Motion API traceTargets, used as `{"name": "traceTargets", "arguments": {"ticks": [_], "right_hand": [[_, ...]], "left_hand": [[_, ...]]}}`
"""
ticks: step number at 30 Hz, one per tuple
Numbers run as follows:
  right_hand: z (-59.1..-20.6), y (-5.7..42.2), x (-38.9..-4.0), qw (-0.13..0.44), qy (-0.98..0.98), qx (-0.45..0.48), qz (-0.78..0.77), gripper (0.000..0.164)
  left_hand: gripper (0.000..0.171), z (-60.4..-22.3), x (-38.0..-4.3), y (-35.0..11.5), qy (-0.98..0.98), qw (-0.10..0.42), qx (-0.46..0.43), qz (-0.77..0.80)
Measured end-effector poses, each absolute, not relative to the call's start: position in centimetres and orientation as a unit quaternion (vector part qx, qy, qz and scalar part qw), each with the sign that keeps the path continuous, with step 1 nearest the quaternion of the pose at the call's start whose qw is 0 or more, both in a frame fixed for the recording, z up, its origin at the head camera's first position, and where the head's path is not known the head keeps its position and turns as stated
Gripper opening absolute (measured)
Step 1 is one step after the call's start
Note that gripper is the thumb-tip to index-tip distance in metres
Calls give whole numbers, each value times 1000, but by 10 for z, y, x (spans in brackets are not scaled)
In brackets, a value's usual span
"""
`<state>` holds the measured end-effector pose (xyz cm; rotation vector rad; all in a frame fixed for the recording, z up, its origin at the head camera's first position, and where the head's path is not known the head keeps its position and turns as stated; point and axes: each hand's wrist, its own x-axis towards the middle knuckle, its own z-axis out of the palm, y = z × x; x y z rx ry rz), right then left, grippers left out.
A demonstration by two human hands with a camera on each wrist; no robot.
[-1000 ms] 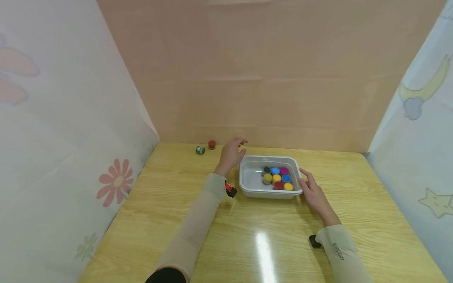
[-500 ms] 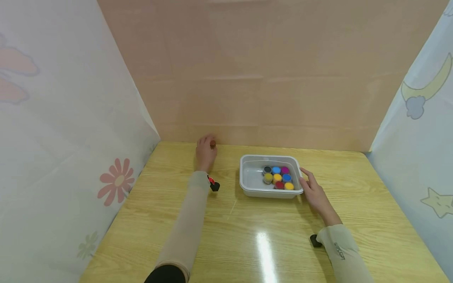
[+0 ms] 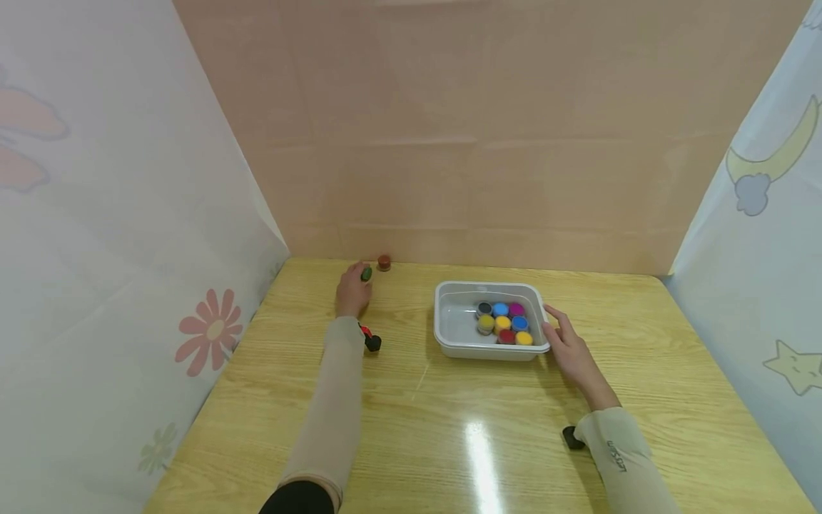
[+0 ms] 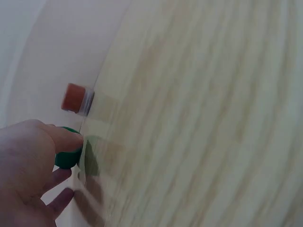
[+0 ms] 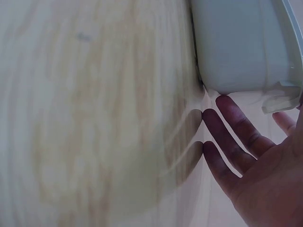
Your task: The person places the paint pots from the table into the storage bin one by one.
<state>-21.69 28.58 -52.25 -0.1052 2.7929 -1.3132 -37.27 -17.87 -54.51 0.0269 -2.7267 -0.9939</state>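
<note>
In the head view my left hand (image 3: 353,291) is at the far left of the table, with a small green paint pot (image 3: 366,273) between thumb and fingers. The left wrist view shows the green lid (image 4: 67,161) partly hidden behind a finger. Just beyond it a paint pot with a brownish-red lid (image 3: 384,263) stands upright by the back wall. My right hand (image 3: 571,353) rests against the right end of a white plastic tub (image 3: 459,351). Its fingers (image 5: 227,137) are extended, one fingertip touching the tub's wall.
Inside the tub, several paint pots with coloured lids (image 3: 502,324) are grouped towards the right. A brown paper backdrop (image 3: 424,185) rises at the table's (image 3: 411,428) far edge. White patterned sheets (image 3: 128,235) hang at both sides.
My left hand has moved left, from beside the tub past the brownish-red pot to the green pot, which it now pinches and has turned. My right hand and the tub stay put.
</note>
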Motion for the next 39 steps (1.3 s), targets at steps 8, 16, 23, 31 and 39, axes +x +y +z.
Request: {"name": "traceTargets", "arguments": {"ticks": [8,16,23,31,39], "right_hand": [[-523,287,-217,22,902,-39,-429,63],[-521,287,-216,28,902,-36,-429,64],[-521,286,-217,32,903,-37,-426,64],[-521,288,-215,31,904,-33,-426,64],[-521,287,-218,32,903,-36,-426,64]], "left_hand": [[31,-539,-369,-181,-949,89,6,-304],[32,-541,-371,-187,-956,86,-19,-279],[33,-541,-372,-188,-957,87,-23,-276],[35,-538,-368,-174,-956,58,-45,-283],[37,-537,-360,-158,-930,67,-55,-356]]}}
